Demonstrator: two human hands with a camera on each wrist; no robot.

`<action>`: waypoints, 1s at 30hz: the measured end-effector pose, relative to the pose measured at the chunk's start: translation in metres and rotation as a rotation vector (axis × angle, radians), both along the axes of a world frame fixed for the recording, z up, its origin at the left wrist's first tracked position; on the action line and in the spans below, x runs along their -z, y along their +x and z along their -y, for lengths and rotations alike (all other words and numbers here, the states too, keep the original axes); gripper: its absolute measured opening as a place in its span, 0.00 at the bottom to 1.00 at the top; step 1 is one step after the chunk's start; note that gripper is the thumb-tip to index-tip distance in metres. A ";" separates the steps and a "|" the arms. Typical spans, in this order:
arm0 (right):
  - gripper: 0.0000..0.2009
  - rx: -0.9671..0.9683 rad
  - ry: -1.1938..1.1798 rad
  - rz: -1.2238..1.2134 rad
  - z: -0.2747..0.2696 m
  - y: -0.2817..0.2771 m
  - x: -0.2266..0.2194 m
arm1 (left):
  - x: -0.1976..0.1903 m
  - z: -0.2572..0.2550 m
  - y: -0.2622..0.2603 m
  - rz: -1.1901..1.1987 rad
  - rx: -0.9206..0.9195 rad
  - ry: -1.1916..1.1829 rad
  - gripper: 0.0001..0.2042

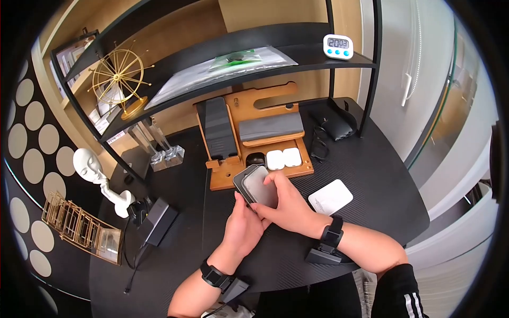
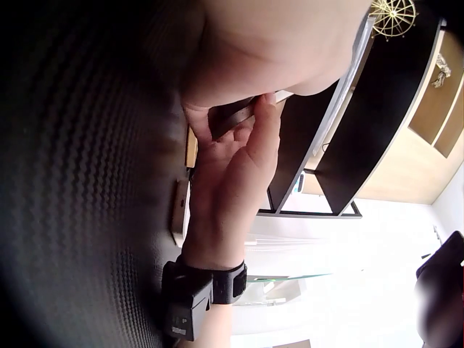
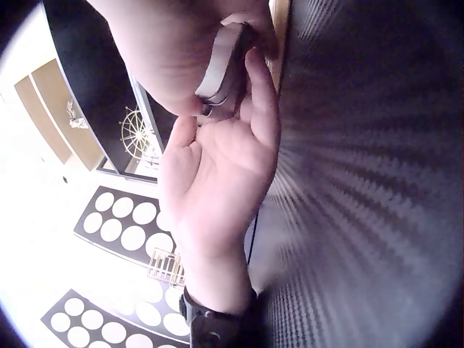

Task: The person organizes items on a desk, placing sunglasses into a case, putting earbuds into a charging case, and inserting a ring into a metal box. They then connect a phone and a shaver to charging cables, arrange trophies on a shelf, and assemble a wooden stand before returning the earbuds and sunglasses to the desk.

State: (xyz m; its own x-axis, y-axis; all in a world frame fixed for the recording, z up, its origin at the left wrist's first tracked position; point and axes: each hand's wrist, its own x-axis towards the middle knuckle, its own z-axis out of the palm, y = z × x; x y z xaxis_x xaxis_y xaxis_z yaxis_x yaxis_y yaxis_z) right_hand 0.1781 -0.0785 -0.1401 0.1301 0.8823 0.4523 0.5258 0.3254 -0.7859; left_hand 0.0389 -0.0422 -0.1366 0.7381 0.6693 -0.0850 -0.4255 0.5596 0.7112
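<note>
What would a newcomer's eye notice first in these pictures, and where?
Probably the golden wheel at the left of the shelf, then the white head sculpture at the left of the table. In the head view's middle, the left hand and right hand hold a grey object.

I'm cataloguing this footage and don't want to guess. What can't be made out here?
- Underside of the grey case: head view, turned away from the camera, with the left hand below.
- Most of the same case: left wrist view, covered by both hands.
- Lettering on the white rectangular item: head view, too small.
- Titles of the books: head view, too small.
- Rest of the right sleeve: head view, cut off by the bottom edge.
</note>
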 end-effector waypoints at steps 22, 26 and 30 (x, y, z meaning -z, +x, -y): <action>0.36 -0.072 0.109 -0.079 0.000 -0.002 0.009 | 0.002 0.002 0.001 -0.210 0.069 0.173 0.29; 0.32 -0.020 0.088 -0.227 0.001 -0.003 0.004 | 0.004 0.004 0.002 -0.192 0.086 0.217 0.29; 0.27 -0.023 0.070 -0.419 -0.004 -0.003 0.009 | 0.001 0.009 0.004 -0.292 0.072 0.341 0.26</action>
